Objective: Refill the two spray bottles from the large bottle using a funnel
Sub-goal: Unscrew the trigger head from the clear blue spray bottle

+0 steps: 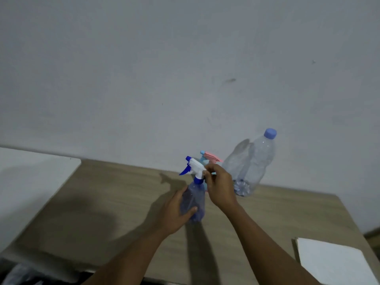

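A blue translucent spray bottle with a white and blue trigger head stands on the wooden table. My left hand is wrapped around its body. My right hand pinches the back of its trigger head. Behind my right hand, a second spray bottle with a pink and light-blue head is mostly hidden. The large clear bottle with a blue cap stands upright at the back right, near the wall. No funnel is in view.
A white surface adjoins the table on the left. A white flat board lies at the table's front right corner. The grey wall runs right behind the bottles. Dark clutter sits at the bottom left.
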`<action>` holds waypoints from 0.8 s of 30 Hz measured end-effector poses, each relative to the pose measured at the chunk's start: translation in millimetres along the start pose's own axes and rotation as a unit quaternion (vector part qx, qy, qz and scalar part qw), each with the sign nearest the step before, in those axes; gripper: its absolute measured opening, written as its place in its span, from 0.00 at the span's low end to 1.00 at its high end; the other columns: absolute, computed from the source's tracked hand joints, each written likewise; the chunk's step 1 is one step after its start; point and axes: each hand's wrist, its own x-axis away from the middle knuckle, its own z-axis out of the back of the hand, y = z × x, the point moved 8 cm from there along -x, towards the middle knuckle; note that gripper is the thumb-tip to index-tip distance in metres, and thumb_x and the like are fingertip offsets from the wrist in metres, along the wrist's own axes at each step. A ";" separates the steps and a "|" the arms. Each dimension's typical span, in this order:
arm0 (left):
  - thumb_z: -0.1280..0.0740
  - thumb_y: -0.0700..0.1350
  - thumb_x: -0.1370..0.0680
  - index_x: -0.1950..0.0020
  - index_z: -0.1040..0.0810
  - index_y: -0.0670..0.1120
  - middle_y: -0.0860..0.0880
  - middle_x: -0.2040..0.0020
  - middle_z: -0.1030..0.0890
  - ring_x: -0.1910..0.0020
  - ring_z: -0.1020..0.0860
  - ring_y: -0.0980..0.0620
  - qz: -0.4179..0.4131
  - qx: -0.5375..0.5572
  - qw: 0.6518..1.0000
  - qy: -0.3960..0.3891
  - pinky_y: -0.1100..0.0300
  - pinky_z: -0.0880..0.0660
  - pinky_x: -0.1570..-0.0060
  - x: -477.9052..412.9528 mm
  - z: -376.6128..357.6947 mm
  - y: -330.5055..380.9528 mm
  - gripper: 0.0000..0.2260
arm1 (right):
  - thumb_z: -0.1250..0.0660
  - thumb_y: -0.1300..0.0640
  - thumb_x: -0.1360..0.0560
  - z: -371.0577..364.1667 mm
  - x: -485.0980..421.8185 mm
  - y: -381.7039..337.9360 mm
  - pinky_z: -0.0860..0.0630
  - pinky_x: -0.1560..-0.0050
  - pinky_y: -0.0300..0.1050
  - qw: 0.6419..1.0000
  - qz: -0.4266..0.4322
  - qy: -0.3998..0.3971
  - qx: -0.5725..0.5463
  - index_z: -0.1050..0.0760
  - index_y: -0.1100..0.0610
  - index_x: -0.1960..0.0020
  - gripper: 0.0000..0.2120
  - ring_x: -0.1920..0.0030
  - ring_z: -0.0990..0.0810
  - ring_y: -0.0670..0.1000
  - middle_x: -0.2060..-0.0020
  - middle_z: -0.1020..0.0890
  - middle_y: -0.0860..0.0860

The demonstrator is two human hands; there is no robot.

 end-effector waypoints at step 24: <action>0.22 0.45 0.28 0.22 0.38 0.57 0.53 0.29 0.26 0.32 0.25 0.52 -0.048 0.159 0.983 -0.085 0.56 0.22 0.39 102.0 -47.4 111.5 0.39 | 0.23 0.64 0.29 109.9 94.5 -17.1 0.17 0.52 0.54 0.970 -0.044 0.031 -0.238 0.24 0.66 0.53 0.11 0.58 0.17 0.52 0.59 0.18 0.58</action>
